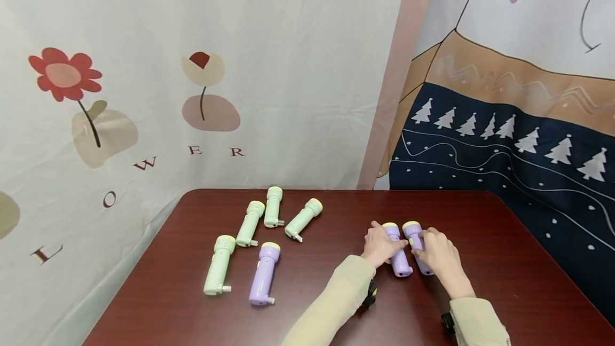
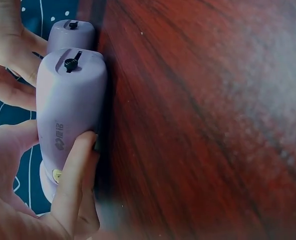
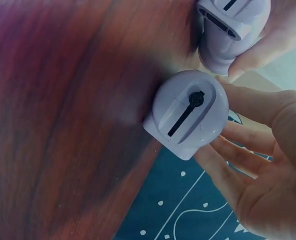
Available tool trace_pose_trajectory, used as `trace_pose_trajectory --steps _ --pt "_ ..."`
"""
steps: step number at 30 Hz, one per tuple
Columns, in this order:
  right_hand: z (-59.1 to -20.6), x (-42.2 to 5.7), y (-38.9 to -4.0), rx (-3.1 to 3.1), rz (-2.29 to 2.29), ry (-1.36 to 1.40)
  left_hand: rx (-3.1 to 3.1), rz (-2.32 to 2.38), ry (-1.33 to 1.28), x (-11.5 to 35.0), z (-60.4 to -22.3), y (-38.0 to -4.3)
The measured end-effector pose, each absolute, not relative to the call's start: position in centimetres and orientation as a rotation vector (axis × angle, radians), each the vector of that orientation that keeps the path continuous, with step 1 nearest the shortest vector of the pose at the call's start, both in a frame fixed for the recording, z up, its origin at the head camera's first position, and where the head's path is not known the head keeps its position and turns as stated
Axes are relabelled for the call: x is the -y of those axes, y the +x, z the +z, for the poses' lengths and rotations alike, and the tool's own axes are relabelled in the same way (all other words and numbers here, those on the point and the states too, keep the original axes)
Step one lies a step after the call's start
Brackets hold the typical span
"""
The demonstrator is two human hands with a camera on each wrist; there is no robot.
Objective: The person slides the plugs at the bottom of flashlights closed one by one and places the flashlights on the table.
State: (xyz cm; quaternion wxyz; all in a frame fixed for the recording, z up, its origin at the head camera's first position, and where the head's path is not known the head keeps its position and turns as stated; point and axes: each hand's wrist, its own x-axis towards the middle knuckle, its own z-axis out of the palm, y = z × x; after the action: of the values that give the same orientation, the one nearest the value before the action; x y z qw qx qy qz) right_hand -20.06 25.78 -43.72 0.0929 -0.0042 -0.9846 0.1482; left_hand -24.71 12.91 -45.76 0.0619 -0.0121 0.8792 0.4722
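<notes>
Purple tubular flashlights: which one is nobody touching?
The purple tubular flashlight farthest left, beside a pale-green tubular flashlight. The left hand grips the second purple one, the right hand the third.

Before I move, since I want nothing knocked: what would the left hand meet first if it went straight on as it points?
Past the purple flashlight it grips, the left hand would probably meet the other purple flashlight, held by the right hand; the gap's depth is hard to judge.
</notes>
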Motion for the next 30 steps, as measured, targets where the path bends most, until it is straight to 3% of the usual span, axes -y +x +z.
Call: trace_pose_trajectory --steps 16,30 --pt "-44.0 -26.2 -19.9 2.906 0.477 -0.015 -2.862 1.105 0.134 -11.6 -45.0 -23.9" --pt "-43.7 -26.1 -20.0 2.921 0.490 -0.012 -3.076 0.927 0.300 -2.9 -43.2 -22.1"
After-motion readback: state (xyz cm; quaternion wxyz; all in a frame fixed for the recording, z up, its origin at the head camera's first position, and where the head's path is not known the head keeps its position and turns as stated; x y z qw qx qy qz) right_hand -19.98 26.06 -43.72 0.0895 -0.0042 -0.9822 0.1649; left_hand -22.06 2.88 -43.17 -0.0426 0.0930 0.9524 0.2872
